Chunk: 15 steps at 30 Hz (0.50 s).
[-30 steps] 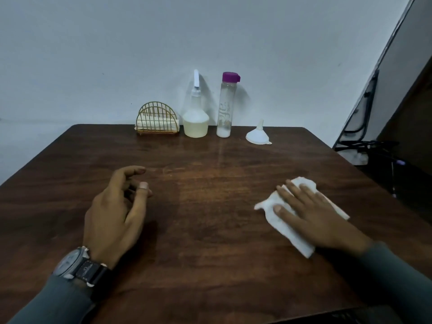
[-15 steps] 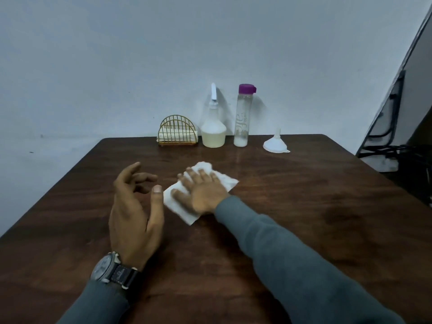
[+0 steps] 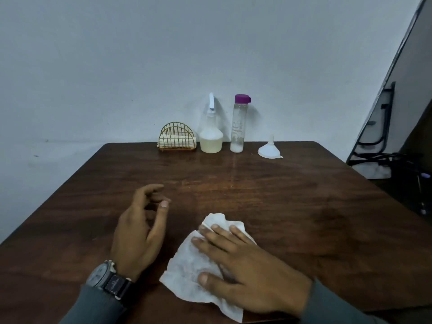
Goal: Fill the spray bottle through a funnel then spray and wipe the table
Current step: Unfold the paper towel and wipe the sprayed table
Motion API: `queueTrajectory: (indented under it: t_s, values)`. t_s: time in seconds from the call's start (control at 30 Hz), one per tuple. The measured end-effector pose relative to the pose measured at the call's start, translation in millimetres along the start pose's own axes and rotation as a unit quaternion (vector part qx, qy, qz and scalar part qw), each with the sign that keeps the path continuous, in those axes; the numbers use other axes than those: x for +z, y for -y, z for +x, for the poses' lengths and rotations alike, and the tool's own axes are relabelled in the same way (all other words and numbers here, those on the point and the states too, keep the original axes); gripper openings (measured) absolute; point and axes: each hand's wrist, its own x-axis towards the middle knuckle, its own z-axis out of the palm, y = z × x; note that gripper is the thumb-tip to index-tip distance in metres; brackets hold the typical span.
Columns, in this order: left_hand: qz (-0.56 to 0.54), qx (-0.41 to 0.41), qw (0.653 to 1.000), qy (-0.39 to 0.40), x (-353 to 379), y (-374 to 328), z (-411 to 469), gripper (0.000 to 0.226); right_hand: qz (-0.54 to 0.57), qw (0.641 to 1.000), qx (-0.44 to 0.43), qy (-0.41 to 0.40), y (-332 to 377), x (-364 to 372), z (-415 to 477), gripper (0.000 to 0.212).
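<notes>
Hands-wise: pressing a white wipe (image 3: 191, 272) flat with the right hand (image 3: 245, 265), fingers straight and spread, close to the front edge of the dark wooden surface (image 3: 292, 197). Just left of that, resting the left hand (image 3: 140, 230) on its side, fingers loosely curled, holding nothing, watch (image 3: 102, 274) on the wrist. Way back by the wall, left to right: gold wire napkin holder (image 3: 177, 139), spray bottle (image 3: 211, 140) upright with pale liquid inside, clear bottle (image 3: 238, 127) with purple cap, white funnel (image 3: 270, 150) sitting mouth-down.
</notes>
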Motion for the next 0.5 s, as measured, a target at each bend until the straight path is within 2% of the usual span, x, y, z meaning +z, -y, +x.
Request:
queueTrajectory:
  t_s: [0.07, 0.17, 0.2, 0.27, 0.33, 0.4, 0.5]
  values:
    - [0.006, 0.011, 0.999, 0.029, 2, -3, -4, 0.03, 0.041, 0.998, 0.005, -0.05, -1, -11, -14, 0.062]
    - [-0.003, 0.017, 0.996, 0.086, 9, -11, -3, 0.031, 0.042, 0.977, 0.079, -0.196, -20, -26, -21, 0.053]
    - [-0.01, 0.017, 0.993, 0.117, 13, -13, 0, 0.033, 0.02, 0.972, 0.114, -0.203, -28, -30, -21, 0.054]
    - [-0.008, 0.03, 0.98, 0.199, 21, -18, 11, 0.037, -0.028, 0.974, 0.172, -0.148, -41, -33, -17, 0.061]
    - [0.022, 0.064, 0.958, 0.278, 30, -22, 23, 0.043, -0.016, 0.977, 0.191, -0.098, -46, -31, -10, 0.063]
    - [0.047, 0.081, 0.935, 0.342, 37, -29, 33, 0.052, 0.014, 0.978, 0.187, -0.096, -45, -28, -4, 0.054]
    - [0.097, 0.108, 0.899, 0.414, 48, -36, 44, 0.059, 0.053, 0.978, 0.168, -0.115, -40, -27, 2, 0.027]
